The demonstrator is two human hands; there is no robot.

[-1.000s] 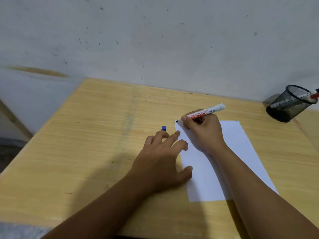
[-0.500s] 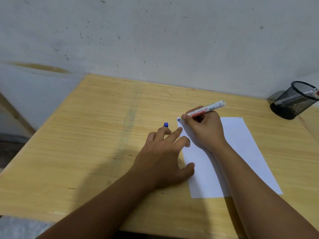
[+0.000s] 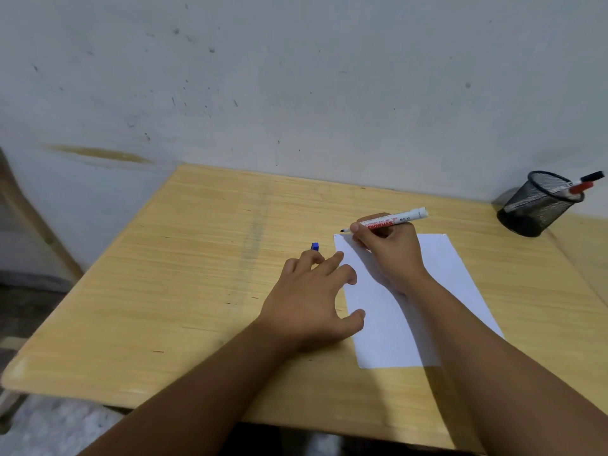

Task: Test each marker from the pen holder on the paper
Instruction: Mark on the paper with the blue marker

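A white sheet of paper (image 3: 457,281) lies on the wooden table (image 3: 204,264). My right hand (image 3: 391,255) grips an uncapped white marker (image 3: 394,220) with red lettering, its dark tip just above the paper's far left corner. My left hand (image 3: 316,301) rests at the paper's left edge, its fingers spread, thumb and forefinger on the sheet. A blue cap (image 3: 315,246) shows beyond its fingertips; whether the hand holds it is unclear. At the far right stands a black mesh pen holder (image 3: 536,209) with a red-capped marker (image 3: 577,187) and a black-capped marker (image 3: 592,176) in it.
A grey, stained wall runs along the table's far edge. The table's left edge drops to the floor, where a wooden frame piece (image 3: 29,212) leans. Bare tabletop spreads left of my hands.
The marker tip has lifted slightly off the paper's corner. The view has shifted, so both markers in the holder now show. My left hand has stayed put.
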